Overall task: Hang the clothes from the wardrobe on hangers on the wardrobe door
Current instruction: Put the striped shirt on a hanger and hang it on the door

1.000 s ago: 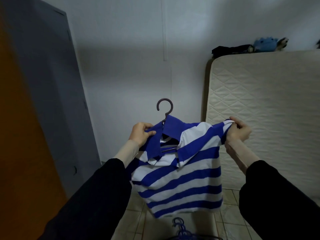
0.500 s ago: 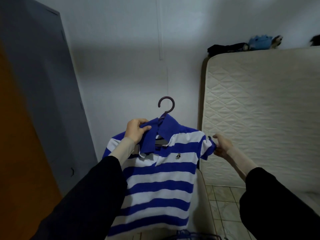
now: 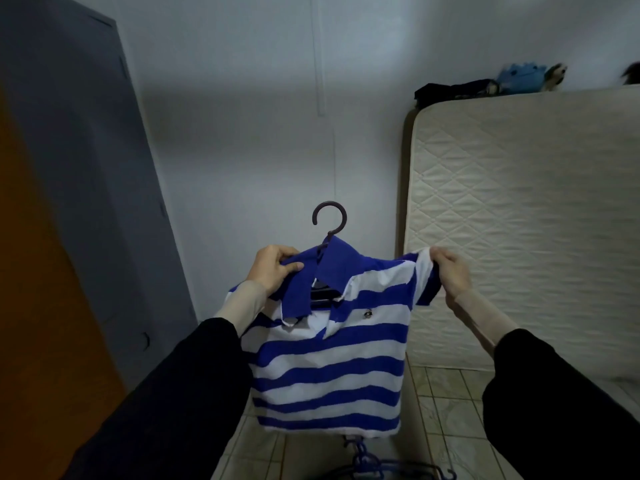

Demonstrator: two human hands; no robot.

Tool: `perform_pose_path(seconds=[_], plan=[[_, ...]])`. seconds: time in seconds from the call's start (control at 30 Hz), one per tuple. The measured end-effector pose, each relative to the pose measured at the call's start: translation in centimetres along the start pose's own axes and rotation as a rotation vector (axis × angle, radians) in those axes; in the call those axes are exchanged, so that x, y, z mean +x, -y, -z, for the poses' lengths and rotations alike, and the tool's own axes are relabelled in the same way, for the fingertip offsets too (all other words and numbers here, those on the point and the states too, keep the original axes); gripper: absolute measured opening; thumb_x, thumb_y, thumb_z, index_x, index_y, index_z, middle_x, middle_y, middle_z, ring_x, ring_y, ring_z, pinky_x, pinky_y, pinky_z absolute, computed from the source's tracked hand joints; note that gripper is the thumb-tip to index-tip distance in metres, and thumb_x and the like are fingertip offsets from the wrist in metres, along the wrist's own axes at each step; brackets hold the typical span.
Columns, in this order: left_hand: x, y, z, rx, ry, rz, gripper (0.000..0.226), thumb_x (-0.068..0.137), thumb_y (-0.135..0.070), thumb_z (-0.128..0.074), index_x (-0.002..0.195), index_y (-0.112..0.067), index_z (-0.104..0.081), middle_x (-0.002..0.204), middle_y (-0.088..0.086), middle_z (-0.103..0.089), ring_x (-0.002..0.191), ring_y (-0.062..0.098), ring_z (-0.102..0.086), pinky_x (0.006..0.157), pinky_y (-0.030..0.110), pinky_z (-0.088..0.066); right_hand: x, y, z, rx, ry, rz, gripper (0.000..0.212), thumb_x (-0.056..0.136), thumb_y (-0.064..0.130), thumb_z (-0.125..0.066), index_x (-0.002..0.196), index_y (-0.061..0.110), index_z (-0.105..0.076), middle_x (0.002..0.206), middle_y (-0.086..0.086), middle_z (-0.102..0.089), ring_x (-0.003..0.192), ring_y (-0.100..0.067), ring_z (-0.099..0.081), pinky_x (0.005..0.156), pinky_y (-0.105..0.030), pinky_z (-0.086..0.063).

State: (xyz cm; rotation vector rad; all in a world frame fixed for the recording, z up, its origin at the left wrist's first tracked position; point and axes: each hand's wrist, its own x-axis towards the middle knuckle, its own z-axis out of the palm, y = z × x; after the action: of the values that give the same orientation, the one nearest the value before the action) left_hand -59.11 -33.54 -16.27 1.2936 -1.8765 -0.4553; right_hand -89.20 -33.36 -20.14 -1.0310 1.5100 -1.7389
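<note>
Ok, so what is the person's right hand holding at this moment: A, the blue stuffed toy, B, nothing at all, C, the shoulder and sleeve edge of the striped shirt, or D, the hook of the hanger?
C: the right hand pinches the shoulder and sleeve edge of the striped shirt, while the hook of the hanger stands free above the collar and the left hand grips the collar.

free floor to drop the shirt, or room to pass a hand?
Bare tiles show between the striped shirt and the upright mattress. Open air lies between the grey wardrobe panel and the hanger hook. Crowded: spare blue hangers on the floor under the shirt hem; both hands grip the shirt.
</note>
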Motion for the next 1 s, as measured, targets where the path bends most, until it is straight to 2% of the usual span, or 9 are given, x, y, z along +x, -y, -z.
perform_pose_path(seconds=[0.17,0.27,0.4,0.53,0.6,0.7,0.8,0.87,1.0], plan=[[0.0,0.3,-0.7,-0.034,-0.039,0.012,0.015,0.086,-0.004,-0.061,0.099,-0.002,-0.069,0.088,0.006,-0.065,0.083,0.018,-0.059,0.071,0.021,-0.043,1.2,-0.3,1.4,-0.195,-0.376,-0.088,0.031,0.091,0.021,-0.049,0.106,0.001,-0.067,0.109,-0.022,-0.066,0.102,-0.035,-0.062,0.086,-0.043,-0.047],[0.5,0.2,-0.9,-0.079,-0.104,0.03,0.016,0.086,-0.004,-0.061,0.1,0.0,-0.068,0.09,0.009,-0.066,0.083,0.019,-0.058,0.072,0.022,-0.042,1.5,-0.7,2.1,-0.36,-0.442,-0.249,0.033,0.09,0.017,-0.05,0.113,-0.005,-0.061,0.119,-0.025,-0.061,0.111,-0.036,-0.058,0.095,-0.043,-0.042],[1.2,-0.1,-1.2,-0.103,-0.124,0.039,0.016,0.087,-0.005,-0.06,0.101,-0.001,-0.067,0.095,0.01,-0.067,0.086,0.02,-0.058,0.076,0.024,-0.042,0.9,-1.1,0.9,-0.438,-0.346,-0.154,0.038,0.082,0.013,-0.058,0.118,0.0,-0.053,0.128,-0.023,-0.052,0.12,-0.037,-0.048,0.101,-0.047,-0.039],[1.4,-0.6,-1.9,-0.069,-0.084,0.012,0.016,0.087,-0.007,-0.061,0.1,-0.003,-0.068,0.094,0.009,-0.068,0.087,0.019,-0.059,0.077,0.024,-0.043,-0.6,-0.1,-1.5,-0.555,-0.129,0.289,0.028,0.083,0.025,-0.059,0.108,0.014,-0.061,0.119,-0.009,-0.059,0.116,-0.028,-0.05,0.102,-0.049,-0.036],[1.3,-0.8,-2.3,-0.057,-0.07,-0.016,0.015,0.086,-0.007,-0.061,0.099,-0.003,-0.069,0.094,0.011,-0.069,0.086,0.019,-0.059,0.078,0.026,-0.045,-1.5,0.7,-2.6,-0.593,0.071,0.441,0.028,0.086,0.031,-0.058,0.112,0.019,-0.059,0.118,-0.003,-0.06,0.115,-0.021,-0.051,0.105,-0.049,-0.033],[1.0,-1.0,-2.7,-0.091,-0.054,-0.029,0.014,0.085,-0.006,-0.062,0.096,-0.002,-0.069,0.094,0.012,-0.069,0.086,0.02,-0.06,0.082,0.031,-0.047,-2.3,1.5,-3.6,-0.602,0.322,0.499,0.03,0.088,0.038,-0.057,0.113,0.021,-0.057,0.11,0.001,-0.062,0.106,-0.017,-0.056,0.101,-0.047,-0.038],[0.6,-1.4,-3.2,-0.152,-0.024,-0.031,0.011,0.085,-0.005,-0.063,0.093,-0.001,-0.069,0.088,0.009,-0.067,0.085,0.02,-0.059,0.079,0.029,-0.046,-3.4,2.1,-4.4,-0.513,0.489,0.526,0.026,0.091,0.029,-0.056,0.109,0.011,-0.056,0.101,-0.005,-0.063,0.09,-0.016,-0.057,0.083,-0.03,-0.047],[0.3,-1.6,-3.4,-0.183,-0.009,-0.025,0.011,0.084,-0.005,-0.063,0.093,-0.001,-0.068,0.086,0.007,-0.065,0.082,0.019,-0.058,0.075,0.025,-0.046,-4.0,2.2,-4.6,-0.51,0.521,0.557,0.024,0.092,0.025,-0.055,0.106,0.006,-0.055,0.097,-0.007,-0.061,0.084,-0.016,-0.055,0.071,-0.022,-0.042],[-0.1,-1.6,-3.4,-0.28,-0.014,-0.017,0.009,0.086,-0.01,-0.062,0.089,-0.005,-0.069,0.079,0.003,-0.066,0.074,0.014,-0.059,0.067,0.022,-0.045,-3.9,1.9,-4.3,-0.518,0.463,0.586,0.018,0.094,0.028,-0.051,0.103,0.013,-0.054,0.091,-0.001,-0.058,0.082,-0.016,-0.053,0.073,-0.027,-0.037]])
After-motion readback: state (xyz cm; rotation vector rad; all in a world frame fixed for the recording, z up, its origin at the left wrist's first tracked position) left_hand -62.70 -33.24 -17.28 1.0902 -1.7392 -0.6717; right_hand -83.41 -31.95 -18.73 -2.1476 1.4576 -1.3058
